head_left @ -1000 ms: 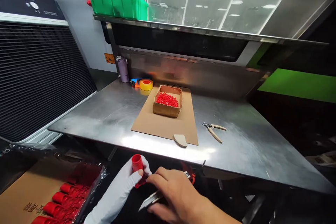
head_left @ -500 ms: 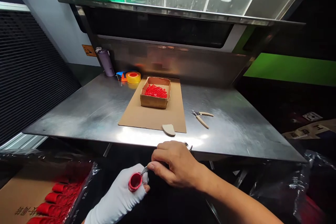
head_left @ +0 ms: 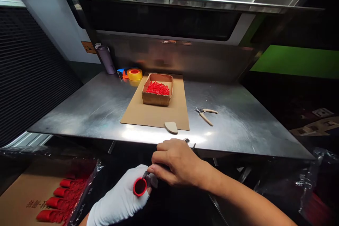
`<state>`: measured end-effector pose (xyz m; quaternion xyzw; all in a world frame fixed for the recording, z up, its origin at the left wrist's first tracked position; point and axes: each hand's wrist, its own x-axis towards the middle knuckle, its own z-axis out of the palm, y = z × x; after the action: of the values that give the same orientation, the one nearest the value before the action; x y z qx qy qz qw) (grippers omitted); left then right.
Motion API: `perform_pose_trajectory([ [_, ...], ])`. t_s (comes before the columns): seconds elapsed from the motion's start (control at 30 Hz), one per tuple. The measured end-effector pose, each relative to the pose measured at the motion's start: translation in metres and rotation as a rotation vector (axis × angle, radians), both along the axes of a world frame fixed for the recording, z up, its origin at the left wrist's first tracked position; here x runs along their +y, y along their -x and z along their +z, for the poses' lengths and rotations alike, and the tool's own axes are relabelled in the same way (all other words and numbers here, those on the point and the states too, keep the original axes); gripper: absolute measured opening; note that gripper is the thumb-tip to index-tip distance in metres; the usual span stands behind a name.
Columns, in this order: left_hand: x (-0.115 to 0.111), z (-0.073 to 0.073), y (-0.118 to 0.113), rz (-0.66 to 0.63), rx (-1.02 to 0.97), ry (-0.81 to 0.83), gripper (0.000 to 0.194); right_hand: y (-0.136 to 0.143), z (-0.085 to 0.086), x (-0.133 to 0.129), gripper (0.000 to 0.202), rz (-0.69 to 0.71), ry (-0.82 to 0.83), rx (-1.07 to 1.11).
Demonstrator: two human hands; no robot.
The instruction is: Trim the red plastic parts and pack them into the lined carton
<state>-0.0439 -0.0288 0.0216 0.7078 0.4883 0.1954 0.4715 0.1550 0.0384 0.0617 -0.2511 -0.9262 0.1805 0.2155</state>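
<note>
My left hand, in a white glove with a bare fingertip showing, is closed around a red, tube-like plastic part. The part's round open end faces up toward me. My bare right hand grips a knife; its thin metal blade touches the rim on the upper right side. Most of the knife's handle is hidden behind my fingers, and an end of it seems to show past the knuckles. Both hands are held in front of the table's near edge.
On the metal table lies a cardboard sheet bearing a carton of small red pieces. Cutting pliers, a beige wedge, yellow tape and a bottle are there too. Several red parts fill a lined box lower left.
The red part has turned slightly in my left hand, and its opening faces me more squarely. The blade tip has shifted along the rim. The whole view has tilted a little.
</note>
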Motion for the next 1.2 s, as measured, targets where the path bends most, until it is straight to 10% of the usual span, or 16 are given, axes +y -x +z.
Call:
perform_pose_trajectory([
  [0.83,0.003,-0.013,0.007,0.103,-0.033,-0.109,0.035,0.002,-0.003,-0.009,0.031,-0.064,-0.035,-0.098],
  [1.2,0.002,-0.01,0.008,0.222,-0.131,-0.083,0.031,0.0,0.001,-0.009,0.025,-0.094,0.429,0.115],
])
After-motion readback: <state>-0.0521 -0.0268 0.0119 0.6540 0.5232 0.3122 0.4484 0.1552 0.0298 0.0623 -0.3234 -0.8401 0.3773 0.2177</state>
